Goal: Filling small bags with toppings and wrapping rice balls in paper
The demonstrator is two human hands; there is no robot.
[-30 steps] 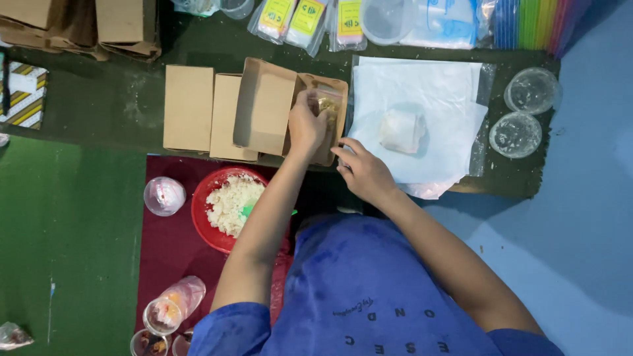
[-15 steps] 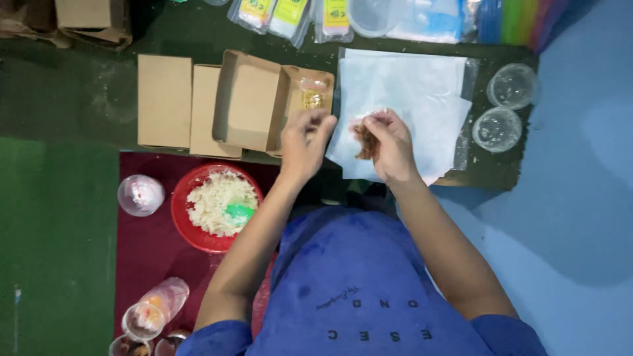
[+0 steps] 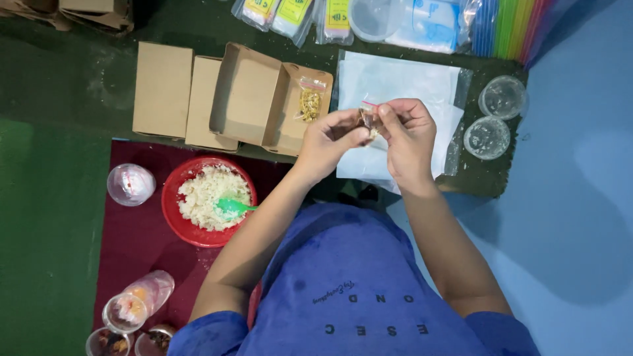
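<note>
Left hand: raised over the white sheets, fingers closed in a pinch on one side of a small clear packet.
Right hand: set opposite the left, thumb and forefinger pinched on the other side of the same packet.
Small clear packet: held between both hands above the near edge of the paper stack; a red strip is seen along its top, and its contents are too small to be told.
White paper sheets: stacked on the dark green surface, partly covered by the hands.
Open cardboard box: laid just left of the sheets, lid folded back; a small bag of yellowish bits is seen inside it.
Flat cardboard boxes: placed side by side to the left of the open box.
Red bowl: set on the maroon mat, filled with pale crumbled food; a green spoon is rested in it.
Clear round lidded cups: two are set at the right of the sheets, close together.
Clear cup: placed just left of the red bowl.
Plastic bags: lined along the far edge.
</note>
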